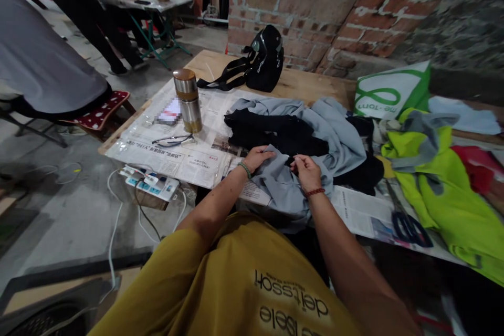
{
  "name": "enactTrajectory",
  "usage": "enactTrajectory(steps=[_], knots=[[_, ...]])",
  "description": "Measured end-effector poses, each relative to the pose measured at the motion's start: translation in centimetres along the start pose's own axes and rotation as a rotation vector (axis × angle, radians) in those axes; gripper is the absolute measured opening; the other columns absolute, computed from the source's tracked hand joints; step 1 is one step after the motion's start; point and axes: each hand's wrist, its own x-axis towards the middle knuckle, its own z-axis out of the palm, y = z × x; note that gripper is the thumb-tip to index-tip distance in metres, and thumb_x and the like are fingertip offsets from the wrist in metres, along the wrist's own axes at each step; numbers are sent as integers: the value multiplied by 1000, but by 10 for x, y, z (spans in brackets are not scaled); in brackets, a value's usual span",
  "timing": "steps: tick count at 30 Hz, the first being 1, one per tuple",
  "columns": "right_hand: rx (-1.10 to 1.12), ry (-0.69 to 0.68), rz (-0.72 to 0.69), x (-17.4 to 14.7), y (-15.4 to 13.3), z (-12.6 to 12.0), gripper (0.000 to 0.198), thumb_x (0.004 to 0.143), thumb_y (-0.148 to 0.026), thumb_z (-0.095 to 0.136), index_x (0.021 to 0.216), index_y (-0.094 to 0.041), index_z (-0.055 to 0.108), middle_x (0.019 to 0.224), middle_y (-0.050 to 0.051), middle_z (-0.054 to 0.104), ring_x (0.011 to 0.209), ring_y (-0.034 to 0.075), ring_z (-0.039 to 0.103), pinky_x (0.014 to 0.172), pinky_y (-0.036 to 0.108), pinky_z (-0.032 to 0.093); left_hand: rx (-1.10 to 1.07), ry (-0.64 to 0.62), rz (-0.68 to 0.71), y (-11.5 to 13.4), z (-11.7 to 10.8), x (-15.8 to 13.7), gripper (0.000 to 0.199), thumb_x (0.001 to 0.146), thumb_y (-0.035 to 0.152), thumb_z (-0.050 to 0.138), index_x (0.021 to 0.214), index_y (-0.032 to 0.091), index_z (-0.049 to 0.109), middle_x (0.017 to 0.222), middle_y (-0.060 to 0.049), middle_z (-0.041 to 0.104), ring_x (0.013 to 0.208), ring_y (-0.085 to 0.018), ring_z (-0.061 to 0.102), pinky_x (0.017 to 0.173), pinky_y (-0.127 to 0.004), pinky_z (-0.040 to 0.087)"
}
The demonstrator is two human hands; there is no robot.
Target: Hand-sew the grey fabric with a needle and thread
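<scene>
Grey fabric (281, 184) spills over the near edge of the newspaper-covered table. My left hand (258, 158), with a green bead bracelet at its wrist, grips this fabric along its upper left edge. A short way to the right, my right hand (307, 170) is closed in a pinch just above the cloth; whatever sits between its fingertips is too small to name. Beyond both hands lie a black garment (275, 131) and a larger bunched grey garment (334, 131).
A steel thermos (189, 100), glasses (173, 140) and a phone (169, 111) rest at the left. Behind stands a black bag (265, 60). Scissors (411, 228) and a yellow-green garment (441, 184) lie right. A power strip (151, 182) hangs by the left edge. People sit nearby.
</scene>
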Motion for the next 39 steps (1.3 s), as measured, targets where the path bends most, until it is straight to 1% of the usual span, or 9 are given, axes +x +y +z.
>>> enactTrajectory(steps=[12,16,21,31,35,37,39], knots=[[5,-1,-5,-1,0,-1,36,70,-51,62,85,-19,62,65,-1,61,52,10,54,51,23,44,12,10,7,0,1,-2,31,52,33,77,72,14,63,60,2,59,54,-9,50,55,-24,37],[0,-6,-17,-2,0,0,34,72,-50,61,86,-19,62,66,0,62,54,10,54,50,23,44,15,9,14,-1,1,-1,31,53,33,77,72,14,63,61,2,59,55,-9,50,56,-24,38],[-3,0,-9,-3,-3,0,32,71,-48,62,85,-20,62,64,-2,61,53,9,54,50,21,43,11,1,17,0,0,-1,31,51,32,77,71,13,63,60,2,59,56,-10,50,56,-24,38],[6,1,-14,-3,-2,-2,34,71,-50,62,85,-19,62,64,-2,62,52,9,55,50,21,44,-3,12,23,2,2,-4,28,53,31,76,70,13,63,60,2,60,53,-9,51,54,-24,38],[88,22,-11,-2,-2,0,32,70,-48,64,84,-19,61,61,-3,60,50,8,54,46,20,43,-22,32,20,2,2,-2,28,53,31,77,71,13,64,61,1,61,54,-9,51,55,-24,39],[170,21,11,-1,-8,-1,33,68,-49,66,83,-20,59,60,-4,59,49,9,54,44,20,43,-37,46,23,2,1,-2,29,52,32,77,69,13,63,61,1,61,54,-9,52,55,-23,39],[254,1,33,0,-22,-5,36,68,-50,67,86,-21,57,61,-4,59,48,9,54,42,21,43,-50,54,25,3,1,-1,30,51,32,78,69,13,64,62,0,62,56,-10,53,57,-24,41]])
